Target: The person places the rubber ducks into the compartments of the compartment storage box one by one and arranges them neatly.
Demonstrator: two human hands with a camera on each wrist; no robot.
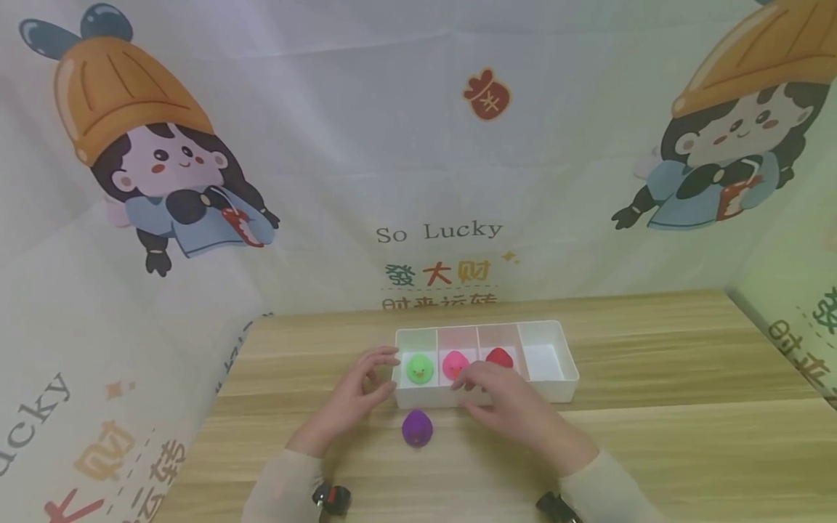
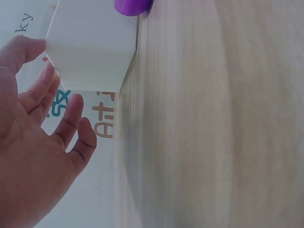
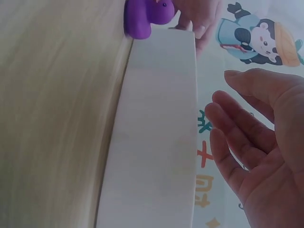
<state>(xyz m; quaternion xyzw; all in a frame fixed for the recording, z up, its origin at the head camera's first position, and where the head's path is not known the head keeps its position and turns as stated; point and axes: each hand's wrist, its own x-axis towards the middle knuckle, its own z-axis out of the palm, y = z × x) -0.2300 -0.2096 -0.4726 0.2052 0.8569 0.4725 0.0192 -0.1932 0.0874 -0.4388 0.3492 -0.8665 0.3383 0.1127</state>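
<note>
A white box (image 1: pixel 428 397) with several compartments stands on the table. A green rubber duck (image 1: pixel 420 369), a pink duck (image 1: pixel 455 363) and a red duck (image 1: pixel 500 357) sit in separate compartments; the rightmost holds nothing. My left hand (image 1: pixel 356 388) is at the box's left end, thumb and a finger touching its edge in the left wrist view, the other fingers loosely bent. Over the front wall hovers my right hand (image 1: pixel 510 403), fingers relaxed and holding nothing, partly covering the pink and red ducks. On the table before the box sits a purple duck (image 1: pixel 417 428).
The wood-patterned table (image 1: pixel 654 450) extends to both sides of the box. Behind it hangs a pale printed cloth (image 1: pixel 366 131) with cartoon figures and lettering. Dark wrist-camera mounts (image 1: pixel 332 499) show at both sleeves.
</note>
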